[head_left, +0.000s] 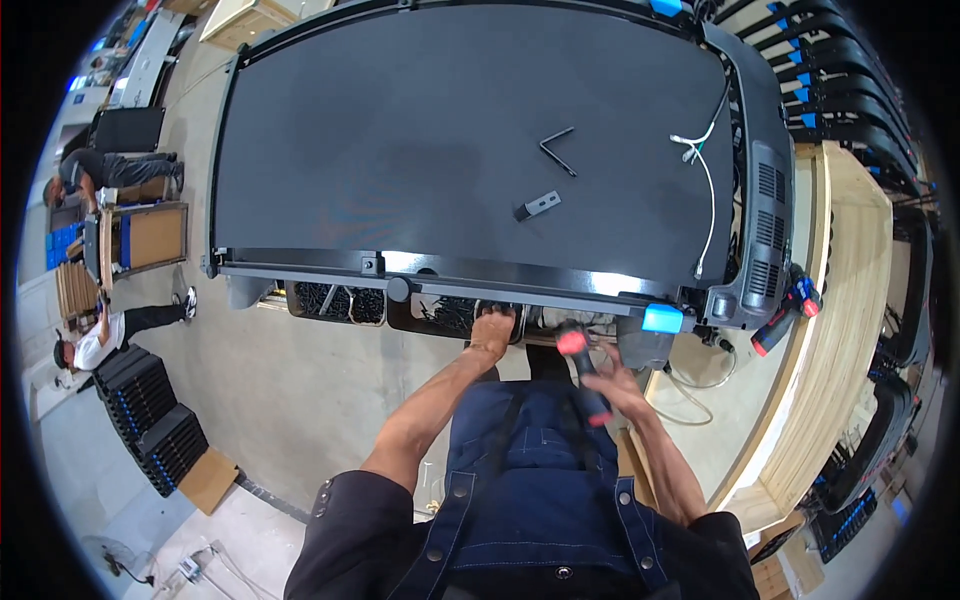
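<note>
My left hand [493, 332] reaches down into a black bin [400, 318] of small black parts below the near rail of a treadmill. Its fingers go down among the parts, so whether they grip anything is hidden. My right hand [620, 388] grips a red-and-black power screwdriver [584, 375], blurred by motion, in front of my apron. Before me lies the dark treadmill deck [420, 130]. On it are an L-shaped hex key [560, 153], a small metal bracket [540, 206] and a white cable [711, 205] with connectors.
A second bin [335, 303] of dark parts hangs to the left. Another red-and-black power tool [785, 315] sits by the wooden crate [800, 400] at right. Black frames are stacked far right. Two people [115, 170] [125, 325] stand at the far left, near black stacked parts [150, 420].
</note>
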